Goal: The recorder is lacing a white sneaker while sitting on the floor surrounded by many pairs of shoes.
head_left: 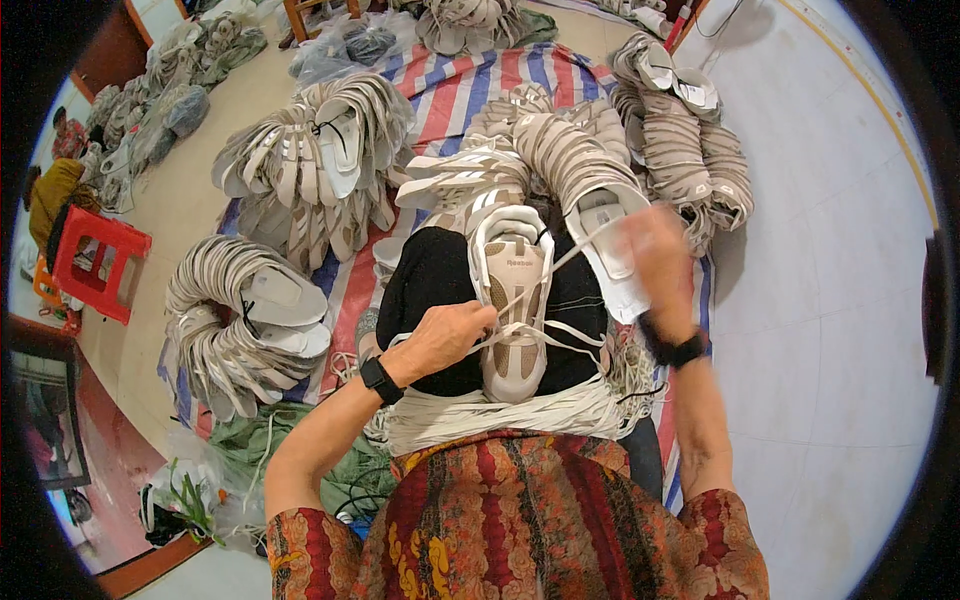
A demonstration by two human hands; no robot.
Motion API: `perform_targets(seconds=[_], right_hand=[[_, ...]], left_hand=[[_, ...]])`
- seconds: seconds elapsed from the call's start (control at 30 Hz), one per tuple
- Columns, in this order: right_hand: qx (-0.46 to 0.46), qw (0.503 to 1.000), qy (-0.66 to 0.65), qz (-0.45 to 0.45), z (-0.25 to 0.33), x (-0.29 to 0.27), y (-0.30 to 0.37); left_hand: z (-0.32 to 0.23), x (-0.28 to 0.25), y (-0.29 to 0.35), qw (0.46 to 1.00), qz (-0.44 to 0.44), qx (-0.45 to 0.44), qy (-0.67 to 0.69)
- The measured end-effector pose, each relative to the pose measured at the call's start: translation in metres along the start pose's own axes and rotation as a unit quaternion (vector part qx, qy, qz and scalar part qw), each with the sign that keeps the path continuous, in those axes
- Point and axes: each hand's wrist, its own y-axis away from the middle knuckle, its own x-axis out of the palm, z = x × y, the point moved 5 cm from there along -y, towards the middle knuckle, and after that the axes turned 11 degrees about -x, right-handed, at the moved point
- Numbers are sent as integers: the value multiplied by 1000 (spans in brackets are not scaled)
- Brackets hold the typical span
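Pinching a white lace (540, 275), the left hand (445, 338) fingers press together just beside a beige shoe upper (512, 300) on the lap; the blurred right hand (655, 250) grips the lace's far end, raised.

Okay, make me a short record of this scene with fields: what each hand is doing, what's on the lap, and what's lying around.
left hand: left hand pinches a white lace at the eyelets of the shoe upper
right hand: right hand, blurred, raised, pulling the lace's other end taut
lap: beige and white shoe upper on a black cushion; bundle of white laces below it
wrists: a black watch on the left, a black band on the right
surroundings: stacks of shoe uppers on a striped sheet; red stool at left
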Motion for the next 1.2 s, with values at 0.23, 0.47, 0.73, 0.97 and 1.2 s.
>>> perform_targets(seconds=[0.23, 0.47, 0.73, 0.97, 1.2], right_hand=[[180, 972, 131, 79, -109, -27, 58], [-110, 976, -151, 108, 98, 29, 18], [114, 988, -13, -99, -35, 6, 15], [-2, 998, -45, 35, 12, 22, 26], [-138, 969, -186, 86, 95, 40, 16]], left_hand=[[-23, 2, 11, 985, 74, 67, -140], [-15, 2, 38, 974, 29, 96, -201], [-1, -17, 28, 992, 19, -51, 111], [10, -10, 3, 978, 34, -144, 146], [12, -6, -4, 968, 17, -197, 154]])
